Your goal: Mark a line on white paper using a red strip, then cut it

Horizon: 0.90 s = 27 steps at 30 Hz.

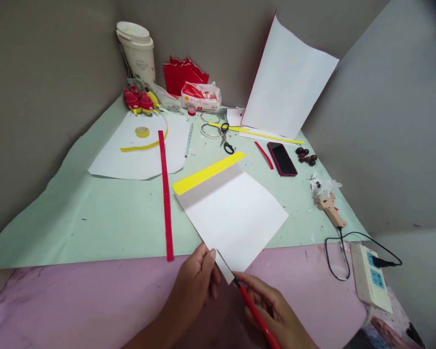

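A white sheet of paper slants in front of me, its far edge folded up or bordered by a yellow strip. My left hand pinches its near-left edge between thumb and fingers. In my right hand is a slim red-handled knife, pointing up and left at the sheet's near corner. A thin dark line runs from its tip into the paper, setting off a narrow strip; whether this is blade or slit I cannot tell. Left of the sheet, a long red strip lies on the table.
Black-handled scissors, a phone and a short red strip lie beyond the sheet. At right are a glue gun and its power strip. Farther back stand a white cup and a tissue pack.
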Tool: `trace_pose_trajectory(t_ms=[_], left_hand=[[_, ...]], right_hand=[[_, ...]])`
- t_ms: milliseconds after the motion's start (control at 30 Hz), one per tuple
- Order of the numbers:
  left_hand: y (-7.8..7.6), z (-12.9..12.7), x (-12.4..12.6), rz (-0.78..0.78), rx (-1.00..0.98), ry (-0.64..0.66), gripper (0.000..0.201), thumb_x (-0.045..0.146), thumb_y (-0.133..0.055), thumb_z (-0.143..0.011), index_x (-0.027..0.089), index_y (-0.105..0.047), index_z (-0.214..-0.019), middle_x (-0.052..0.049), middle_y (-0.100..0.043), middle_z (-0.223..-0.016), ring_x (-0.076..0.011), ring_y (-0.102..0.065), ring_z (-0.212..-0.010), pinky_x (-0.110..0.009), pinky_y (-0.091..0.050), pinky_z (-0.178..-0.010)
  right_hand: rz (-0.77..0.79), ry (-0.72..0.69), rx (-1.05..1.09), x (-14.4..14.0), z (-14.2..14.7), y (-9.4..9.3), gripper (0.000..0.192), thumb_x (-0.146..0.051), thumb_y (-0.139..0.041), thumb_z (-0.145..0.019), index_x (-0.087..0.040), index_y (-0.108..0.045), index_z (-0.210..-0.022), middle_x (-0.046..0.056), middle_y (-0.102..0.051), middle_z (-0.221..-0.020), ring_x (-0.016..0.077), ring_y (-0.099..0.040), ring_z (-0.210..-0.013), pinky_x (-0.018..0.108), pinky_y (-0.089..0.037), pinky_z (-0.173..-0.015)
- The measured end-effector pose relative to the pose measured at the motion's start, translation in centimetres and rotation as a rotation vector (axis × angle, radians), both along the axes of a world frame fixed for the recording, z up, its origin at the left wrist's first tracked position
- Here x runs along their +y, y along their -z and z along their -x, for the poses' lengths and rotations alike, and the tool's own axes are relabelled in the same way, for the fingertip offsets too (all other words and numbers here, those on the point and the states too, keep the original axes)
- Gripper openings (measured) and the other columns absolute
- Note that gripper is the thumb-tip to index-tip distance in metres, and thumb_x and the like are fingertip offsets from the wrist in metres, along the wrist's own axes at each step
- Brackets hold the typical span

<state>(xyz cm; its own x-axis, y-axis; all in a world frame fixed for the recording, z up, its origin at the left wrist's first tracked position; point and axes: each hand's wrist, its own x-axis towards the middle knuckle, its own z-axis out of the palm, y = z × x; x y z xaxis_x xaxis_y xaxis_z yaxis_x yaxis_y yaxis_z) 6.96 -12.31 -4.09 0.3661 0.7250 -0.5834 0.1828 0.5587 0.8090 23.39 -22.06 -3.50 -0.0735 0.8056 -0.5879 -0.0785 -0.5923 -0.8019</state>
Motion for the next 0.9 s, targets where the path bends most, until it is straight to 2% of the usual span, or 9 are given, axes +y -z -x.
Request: trace_pose_trajectory(t_ms=[133, 300, 567, 900], left_hand=[[0.2, 0.1, -0.2, 0.003, -0.007, 0.012, 0.035, 0.051, -0.041, -0.088, 0.022, -0.047, -0.069, 0.005, -0.052, -0.053, -0.0098, -0.045, -0.038, -0.021, -0.029, -0.037], [0.2, 0.0, -0.2, 0.001, -0.026, 0.011, 0.034, 0.05, -0.04, -0.089, 0.022, -0.046, -0.071, 0.006, -0.052, -0.054, -0.0097, -0.045, -0.038, -0.021, -0.028, -0.036], [0.3, 0.1, -0.2, -0.007, -0.03, 0.017, 0.035, 0.049, -0.04, -0.09, 0.021, -0.046, -0.07, 0.005, -0.052, -0.055, -0.0093, -0.045, -0.039, -0.02, -0.029, -0.037], [0.5, 0.0, -0.3, -0.003, -0.033, 0.022, 0.034, 0.049, -0.039, -0.09, 0.021, -0.046, -0.072, 0.006, -0.053, -0.055, -0.0091, -0.046, -0.038, -0.02, -0.028, -0.035]], right_hand=[[0.012, -0.011, 0.016, 0.2, 0.0, 0.0, 0.059, -0.057, -0.066, -0.08, -0.025, -0.059, -0.129, 0.001, -0.055, -0.075, 0.0153, -0.048, -0.065, 0.027, -0.04, -0.063], [0.037, 0.06, 0.153, 0.1, 0.3, 0.8, 0.056, -0.054, -0.067, -0.081, -0.022, -0.059, -0.127, -0.004, -0.046, -0.064, 0.0084, -0.036, -0.052, 0.022, -0.028, -0.05], [0.084, 0.147, 0.264, -0.3, 1.0, 1.5, 0.054, -0.051, -0.071, -0.078, -0.023, -0.062, -0.123, -0.005, -0.045, -0.061, 0.0057, -0.031, -0.047, 0.022, -0.02, -0.048], [0.053, 0.163, 0.304, -0.5, 1.3, 1.7, 0.052, -0.048, -0.071, -0.08, -0.023, -0.062, -0.125, -0.006, -0.044, -0.055, 0.005, -0.028, -0.043, 0.02, -0.021, -0.044]])
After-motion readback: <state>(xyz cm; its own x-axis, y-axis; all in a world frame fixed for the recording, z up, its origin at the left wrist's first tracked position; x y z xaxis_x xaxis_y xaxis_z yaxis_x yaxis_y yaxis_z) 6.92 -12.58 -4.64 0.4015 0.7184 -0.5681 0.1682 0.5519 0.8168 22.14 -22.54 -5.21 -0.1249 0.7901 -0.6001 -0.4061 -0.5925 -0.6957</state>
